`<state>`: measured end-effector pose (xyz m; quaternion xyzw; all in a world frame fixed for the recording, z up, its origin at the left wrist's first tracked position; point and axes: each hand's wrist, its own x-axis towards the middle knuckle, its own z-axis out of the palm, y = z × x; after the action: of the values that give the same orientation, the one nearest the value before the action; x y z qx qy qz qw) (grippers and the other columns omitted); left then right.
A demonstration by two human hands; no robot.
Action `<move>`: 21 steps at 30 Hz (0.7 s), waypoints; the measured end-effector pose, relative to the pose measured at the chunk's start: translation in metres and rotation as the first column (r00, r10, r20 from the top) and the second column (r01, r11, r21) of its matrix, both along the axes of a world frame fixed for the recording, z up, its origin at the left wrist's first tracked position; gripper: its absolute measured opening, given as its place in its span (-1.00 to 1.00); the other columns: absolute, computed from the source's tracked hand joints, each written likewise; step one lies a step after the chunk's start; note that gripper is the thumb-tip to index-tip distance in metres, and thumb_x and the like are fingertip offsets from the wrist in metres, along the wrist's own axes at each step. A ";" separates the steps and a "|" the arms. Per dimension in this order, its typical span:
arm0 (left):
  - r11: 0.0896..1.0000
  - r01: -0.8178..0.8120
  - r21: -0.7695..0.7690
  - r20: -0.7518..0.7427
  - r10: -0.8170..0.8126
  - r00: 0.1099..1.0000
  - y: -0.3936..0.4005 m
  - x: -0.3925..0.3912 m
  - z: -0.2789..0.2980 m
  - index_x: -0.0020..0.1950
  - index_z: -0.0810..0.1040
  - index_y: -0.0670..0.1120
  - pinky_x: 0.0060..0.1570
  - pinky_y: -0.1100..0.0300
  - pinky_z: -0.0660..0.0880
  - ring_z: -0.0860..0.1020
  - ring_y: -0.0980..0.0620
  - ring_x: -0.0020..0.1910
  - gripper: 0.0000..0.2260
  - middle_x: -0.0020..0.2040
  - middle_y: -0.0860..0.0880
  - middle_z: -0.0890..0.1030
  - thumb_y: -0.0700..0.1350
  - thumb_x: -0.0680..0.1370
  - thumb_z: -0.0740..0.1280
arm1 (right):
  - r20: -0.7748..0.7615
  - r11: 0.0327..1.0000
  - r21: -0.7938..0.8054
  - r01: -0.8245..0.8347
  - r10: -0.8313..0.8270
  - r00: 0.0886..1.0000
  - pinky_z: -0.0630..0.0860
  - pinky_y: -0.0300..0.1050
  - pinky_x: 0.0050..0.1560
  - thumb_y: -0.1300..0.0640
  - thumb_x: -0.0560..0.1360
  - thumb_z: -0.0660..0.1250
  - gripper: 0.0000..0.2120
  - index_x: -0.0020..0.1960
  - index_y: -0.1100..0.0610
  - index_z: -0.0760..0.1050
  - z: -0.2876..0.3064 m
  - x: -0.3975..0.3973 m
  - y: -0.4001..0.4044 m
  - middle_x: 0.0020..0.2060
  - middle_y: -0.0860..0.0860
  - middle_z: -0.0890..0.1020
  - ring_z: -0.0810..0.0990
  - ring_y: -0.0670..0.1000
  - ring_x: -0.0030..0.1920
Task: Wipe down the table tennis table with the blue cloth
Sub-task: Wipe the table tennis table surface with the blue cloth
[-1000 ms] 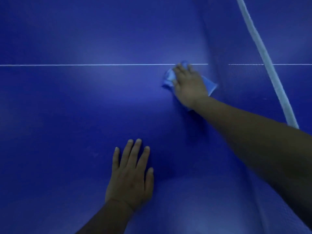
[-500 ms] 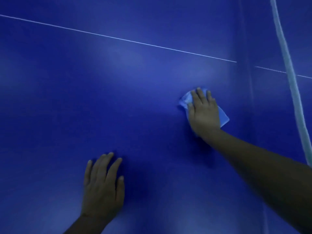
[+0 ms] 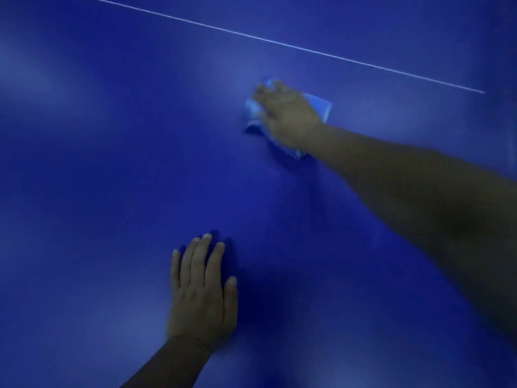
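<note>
Pressing down on a blue cloth, the person's right hand reaches far out across the dark blue worktop, the arm stretched long from the lower right. The hand lies over the middle of the cloth with its fingers spread forward; they are blurred, so I cannot tell whether the grip is flat on the fabric or clenched into it. Pale corners of the cloth poke out around the hand: one on its right side, one bunched at its left by the fingers, and a small tip just beside the wrist. The cloth lies on the worktop a little on the near side of the thin white line that runs slantwise across the top of the view, not touching that line.

The left hand rests flat on the worktop well on the near side of the cloth and somewhat to its left. Its grip is released: fingers straight and close together, thumb alongside, palm down, holding nothing. A dark shadow sits on the worktop just to the right of this hand. Soft patches of reflected light show on the surface on both sides of the cloth.
</note>
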<state>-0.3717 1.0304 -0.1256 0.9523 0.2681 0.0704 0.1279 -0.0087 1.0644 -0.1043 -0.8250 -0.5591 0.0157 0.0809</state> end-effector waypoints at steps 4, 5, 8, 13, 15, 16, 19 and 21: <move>0.999 -0.029 -0.023 0.025 0.030 0.999 0.003 -0.002 -0.001 0.47 0.32 -0.23 0.54 -0.23 0.01 0.24 -0.27 0.51 -0.50 0.50 -0.26 0.33 0.07 0.66 0.02 | 0.049 0.761 -0.099 -0.642 0.648 0.760 0.35 0.24 0.34 -0.07 0.61 0.13 -0.52 0.43 0.13 0.44 -0.013 -0.101 -0.082 0.42 0.16 0.47 0.41 0.31 0.41; 1.000 -0.013 -0.024 0.020 0.014 1.000 0.003 -0.002 0.000 0.47 0.33 -0.22 0.53 -0.24 0.02 0.25 -0.26 0.51 -0.49 0.50 -0.25 0.33 0.08 0.67 0.00 | 0.028 0.684 -0.157 -0.712 0.724 0.689 0.31 0.30 0.39 -0.07 0.63 0.13 -0.53 0.46 0.11 0.42 -0.014 -0.109 -0.118 0.47 0.13 0.41 0.33 0.32 0.47; 0.999 0.034 -0.036 -0.027 -0.034 0.999 0.002 0.000 -0.001 0.46 0.37 -0.19 0.51 -0.28 0.06 0.26 -0.23 0.52 -0.52 0.50 -0.22 0.35 0.05 0.64 0.06 | 0.064 0.710 -0.217 -0.669 0.695 0.717 0.30 0.28 0.41 -0.11 0.68 0.03 -0.52 0.47 0.13 0.37 -0.016 -0.065 -0.178 0.48 0.13 0.39 0.31 0.30 0.48; 0.997 0.054 -0.052 -0.139 -0.061 0.988 0.002 0.000 0.001 0.45 0.44 -0.19 0.51 -0.28 0.05 0.24 -0.23 0.53 -0.50 0.51 -0.21 0.34 0.04 0.62 0.06 | 0.020 0.937 -0.031 0.347 -0.346 0.938 0.34 0.34 0.36 -0.08 0.64 0.04 -0.46 0.49 0.21 0.36 -0.006 -0.007 -0.166 0.46 0.20 0.41 0.33 0.37 0.45; 0.997 0.068 -0.049 -0.152 -0.075 0.986 0.002 0.001 0.004 0.48 0.41 -0.18 0.52 -0.28 0.03 0.21 -0.21 0.55 -0.50 0.54 -0.20 0.31 0.04 0.62 0.06 | 0.014 0.952 0.021 0.306 -0.306 0.952 0.37 0.37 0.33 0.01 0.61 0.15 -0.50 0.48 0.24 0.36 -0.016 -0.061 -0.173 0.43 0.24 0.45 0.36 0.40 0.42; 0.994 0.097 -0.045 -0.152 -0.103 0.983 0.002 0.001 0.004 0.50 0.38 -0.16 0.52 -0.28 0.03 0.19 -0.21 0.56 -0.49 0.56 -0.19 0.29 0.04 0.62 0.06 | 0.018 0.991 0.000 0.131 -0.131 0.991 0.34 0.38 0.36 0.04 0.60 0.19 -0.50 0.48 0.22 0.35 -0.016 -0.100 -0.187 0.43 0.23 0.44 0.36 0.40 0.42; 0.986 0.163 -0.033 -0.159 -0.166 0.973 0.003 0.001 0.004 0.53 0.38 -0.12 0.50 -0.32 0.07 0.18 -0.20 0.57 -0.49 0.57 -0.15 0.29 0.04 0.62 0.05 | -0.056 0.923 -0.139 -0.358 0.353 0.934 0.16 0.23 0.50 -0.04 0.63 0.14 -0.53 0.52 0.01 0.29 -0.009 -0.176 -0.251 0.53 0.04 0.33 0.23 0.26 0.54; 0.984 0.173 -0.032 -0.170 -0.176 0.970 0.001 0.001 0.004 0.52 0.40 -0.11 0.49 -0.33 0.08 0.20 -0.21 0.56 -0.48 0.57 -0.13 0.30 0.04 0.62 0.04 | -0.026 0.967 -0.140 -0.214 0.213 0.977 0.19 0.25 0.48 -0.06 0.62 0.11 -0.52 0.52 -0.01 0.27 -0.012 -0.151 -0.266 0.53 0.02 0.32 0.24 0.25 0.53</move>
<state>-0.3704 1.0310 -0.1211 0.9735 0.1940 -0.0262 0.1181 -0.1594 0.7987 -0.1162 -0.7635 -0.6417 0.0684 0.0229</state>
